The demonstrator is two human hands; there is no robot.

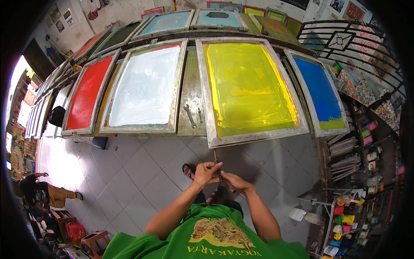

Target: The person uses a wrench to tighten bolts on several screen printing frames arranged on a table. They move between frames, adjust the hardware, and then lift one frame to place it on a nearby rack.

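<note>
1. Yellow screen frame (252, 88): I see a large metal-edged rectangle coated in bright yellow ink, lying on the long surface (192, 108) between a white screen (144, 86) and a blue one (321, 93).
2. Thin rod (215, 157): slim, dark, just below the frame's near edge.
3. My left hand (207, 172) and right hand (235, 181): fingers clenched around it.

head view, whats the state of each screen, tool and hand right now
yellow screen: coated in yellow ink, lying flat
white screen: coated white, flat
red screen: coated red, flat
blue screen: blue, with yellow at its lower end
wrench: lying loose between frames
left hand: fingers closed on thin tool
right hand: fingers pinching the same tool
</note>
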